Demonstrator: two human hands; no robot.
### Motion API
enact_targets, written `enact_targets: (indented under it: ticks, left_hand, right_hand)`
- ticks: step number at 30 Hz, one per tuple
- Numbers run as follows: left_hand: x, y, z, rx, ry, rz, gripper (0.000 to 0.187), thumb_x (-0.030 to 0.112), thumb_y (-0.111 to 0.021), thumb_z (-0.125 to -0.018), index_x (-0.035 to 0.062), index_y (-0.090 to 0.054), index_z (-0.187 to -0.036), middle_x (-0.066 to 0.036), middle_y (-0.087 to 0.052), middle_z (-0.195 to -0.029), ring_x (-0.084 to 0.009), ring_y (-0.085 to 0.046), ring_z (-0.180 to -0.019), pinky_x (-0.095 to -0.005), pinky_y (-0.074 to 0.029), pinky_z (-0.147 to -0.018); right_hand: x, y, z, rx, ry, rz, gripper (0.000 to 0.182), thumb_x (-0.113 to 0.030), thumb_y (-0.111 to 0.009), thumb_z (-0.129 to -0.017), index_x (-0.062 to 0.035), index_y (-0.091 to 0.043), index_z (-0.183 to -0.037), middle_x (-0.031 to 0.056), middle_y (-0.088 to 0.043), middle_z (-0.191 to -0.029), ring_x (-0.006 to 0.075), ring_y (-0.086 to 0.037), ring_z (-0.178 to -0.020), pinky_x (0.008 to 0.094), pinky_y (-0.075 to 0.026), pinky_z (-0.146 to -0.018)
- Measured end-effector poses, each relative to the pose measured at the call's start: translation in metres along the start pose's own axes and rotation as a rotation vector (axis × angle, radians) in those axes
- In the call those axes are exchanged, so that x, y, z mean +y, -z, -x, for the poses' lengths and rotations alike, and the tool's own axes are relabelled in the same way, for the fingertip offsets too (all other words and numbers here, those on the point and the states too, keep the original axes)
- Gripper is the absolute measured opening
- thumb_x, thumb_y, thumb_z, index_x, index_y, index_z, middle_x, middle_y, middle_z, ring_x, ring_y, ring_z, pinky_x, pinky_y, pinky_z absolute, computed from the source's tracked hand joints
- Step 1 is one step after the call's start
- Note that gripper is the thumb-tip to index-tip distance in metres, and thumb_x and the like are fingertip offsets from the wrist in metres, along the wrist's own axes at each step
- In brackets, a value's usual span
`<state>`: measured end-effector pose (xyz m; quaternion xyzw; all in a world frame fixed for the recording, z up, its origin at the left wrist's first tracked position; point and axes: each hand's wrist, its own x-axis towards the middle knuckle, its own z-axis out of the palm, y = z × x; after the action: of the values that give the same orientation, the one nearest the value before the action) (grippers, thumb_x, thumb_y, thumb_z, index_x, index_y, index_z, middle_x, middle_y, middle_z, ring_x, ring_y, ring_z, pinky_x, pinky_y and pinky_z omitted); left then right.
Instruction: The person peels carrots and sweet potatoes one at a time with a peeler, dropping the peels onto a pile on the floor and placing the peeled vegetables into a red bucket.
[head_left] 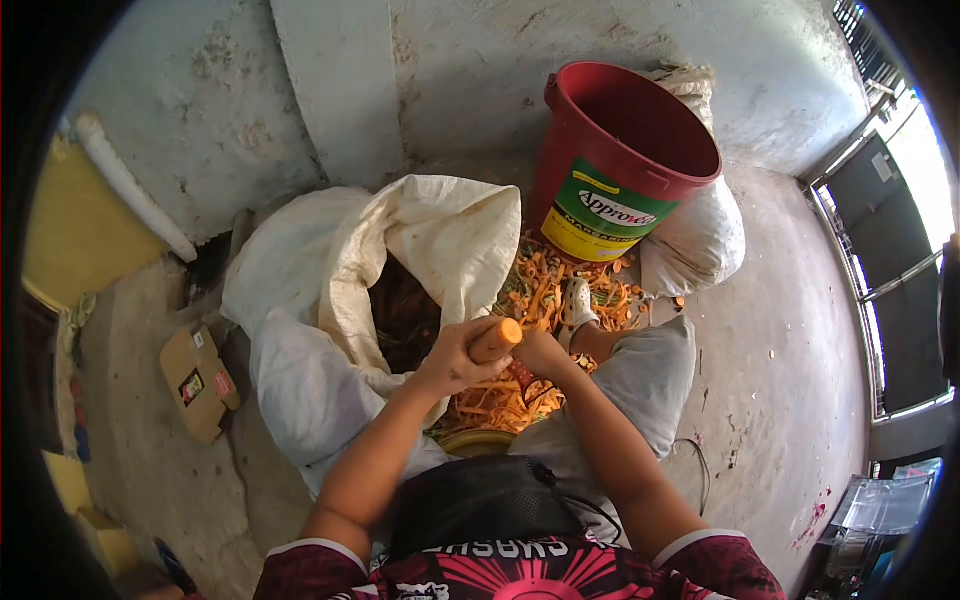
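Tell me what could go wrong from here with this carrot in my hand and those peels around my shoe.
I can't see what the right hand holds beside the carrot; if it's sharp, a slip might cut the left hand. Orange peels lie around the white shoe, so you could slip when you stand.

A wide view was taken from head height, aimed forward and steeply down, left hand (457, 360) and right hand (542, 353) were framed close at centre, wall (470, 80) was shown farther off above
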<state>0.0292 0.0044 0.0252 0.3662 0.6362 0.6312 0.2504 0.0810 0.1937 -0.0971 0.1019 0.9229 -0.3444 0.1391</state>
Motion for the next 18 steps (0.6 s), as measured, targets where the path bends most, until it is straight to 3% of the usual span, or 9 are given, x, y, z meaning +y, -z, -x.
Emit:
enact_targets:
  ticks: [2,5,8,11,14,15,18]
  left_hand:
    - [-0.004,-0.004,0.000,0.019,-0.003,0.073,0.032,0.012,-0.064,-0.067,-0.0004,-0.053,-0.095,-0.003,-0.056,-0.079,-0.0086,-0.051,-0.071,-0.0231,-0.041,-0.068]
    - [-0.001,-0.007,0.000,0.003,-0.023,0.135,0.030,0.011,-0.064,-0.067,-0.0004,-0.053,-0.093,-0.002,-0.056,-0.078,-0.0079,-0.050,-0.071,-0.0233,-0.041,-0.068]
    - [0.002,-0.007,-0.001,0.057,-0.036,0.052,0.029,0.014,-0.065,-0.066,-0.0010,-0.053,-0.089,-0.004,-0.056,-0.077,-0.0090,-0.051,-0.070,-0.0237,-0.042,-0.066]
    - [-0.001,-0.002,-0.004,0.124,0.068,-0.182,0.029,0.017,-0.064,-0.066,-0.0028,-0.054,-0.084,-0.008,-0.056,-0.070,-0.0107,-0.052,-0.064,-0.0246,-0.042,-0.061]
    - [-0.015,0.004,-0.007,0.192,0.141,-0.398,0.031,0.020,-0.065,-0.064,-0.0044,-0.053,-0.078,-0.012,-0.054,-0.062,-0.0132,-0.051,-0.054,-0.0264,-0.041,-0.054]
    - [-0.020,0.005,-0.008,0.215,0.136,-0.398,0.031,0.020,-0.065,-0.064,-0.0046,-0.053,-0.077,-0.012,-0.053,-0.060,-0.0136,-0.050,-0.053,-0.0268,-0.041,-0.053]
    - [-0.024,0.006,-0.009,0.242,0.134,-0.397,0.030,0.020,-0.065,-0.063,-0.0050,-0.052,-0.074,-0.013,-0.052,-0.057,-0.0142,-0.049,-0.049,-0.0276,-0.041,-0.051]
  right_hand:
    - [0.022,-0.015,-0.011,0.063,0.107,-0.038,0.029,-0.023,-0.046,-0.077,0.0038,-0.056,-0.078,0.0216,-0.057,-0.073,0.0351,-0.055,-0.070,0.0408,-0.043,-0.063]
    - [0.022,-0.017,-0.010,0.059,0.074,-0.027,0.028,-0.023,-0.046,-0.077,0.0030,-0.056,-0.079,0.0219,-0.057,-0.074,0.0364,-0.055,-0.071,0.0413,-0.042,-0.063]
    - [-0.013,0.012,0.006,0.039,-0.044,-0.042,0.025,-0.022,-0.049,-0.077,0.0020,-0.056,-0.080,0.0188,-0.058,-0.071,0.0313,-0.056,-0.068,0.0379,-0.043,-0.061]
    - [-0.050,0.044,0.028,0.078,-0.144,-0.399,0.024,-0.022,-0.052,-0.078,0.0015,-0.055,-0.081,0.0144,-0.057,-0.068,0.0232,-0.055,-0.062,0.0337,-0.042,-0.058]
    - [-0.062,0.047,0.043,0.053,0.072,-0.536,0.023,-0.022,-0.054,-0.078,0.0009,-0.055,-0.080,0.0106,-0.056,-0.065,0.0175,-0.052,-0.058,0.0313,-0.041,-0.056]
    - [-0.066,0.049,0.045,-0.010,0.014,-0.440,0.022,-0.021,-0.054,-0.080,0.0011,-0.052,-0.078,0.0064,-0.051,-0.064,0.0141,-0.046,-0.060,0.0298,-0.038,-0.059]
    - [-0.069,0.041,0.045,0.076,0.117,-0.348,0.022,-0.020,-0.054,-0.080,0.0015,-0.050,-0.078,0.0077,-0.050,-0.065,0.0138,-0.046,-0.060,0.0299,-0.038,-0.059]
